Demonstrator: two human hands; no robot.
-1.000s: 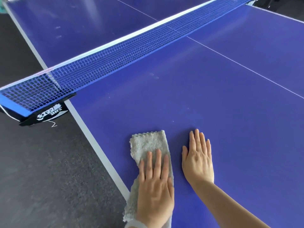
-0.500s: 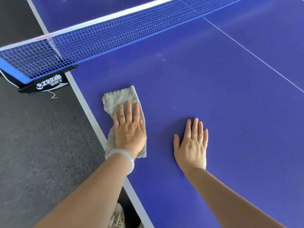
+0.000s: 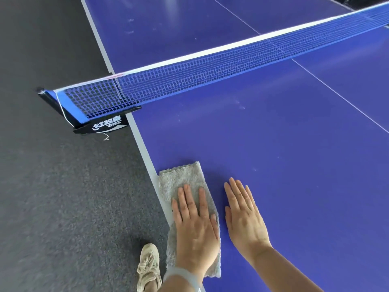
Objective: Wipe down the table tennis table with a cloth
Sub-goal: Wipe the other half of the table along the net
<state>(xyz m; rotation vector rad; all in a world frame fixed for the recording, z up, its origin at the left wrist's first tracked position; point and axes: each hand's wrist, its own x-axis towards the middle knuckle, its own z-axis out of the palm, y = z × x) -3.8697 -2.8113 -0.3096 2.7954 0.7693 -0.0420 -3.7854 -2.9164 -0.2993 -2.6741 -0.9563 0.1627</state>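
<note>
A grey folded cloth [image 3: 181, 178] lies flat on the blue table tennis table [image 3: 284, 165], along its white left edge line. My left hand [image 3: 194, 226] presses flat on the cloth with straight fingers, covering its near half. Just to the right, my right hand [image 3: 245, 218] rests palm down on the bare blue surface, fingers straight and together. A few small white specks mark the tabletop between the hands and the net.
The blue net [image 3: 210, 74] crosses the table ahead, its black clamp [image 3: 101, 125] jutting out past the left edge. Dark grey carpet [image 3: 63, 197] lies left of the table. My beige shoe [image 3: 148, 268] stands on the floor by the table edge.
My left hand has drawn the cloth back toward me along the left edge, away from the net. The right hand stays flat beside it, and the view has swung to the left.
</note>
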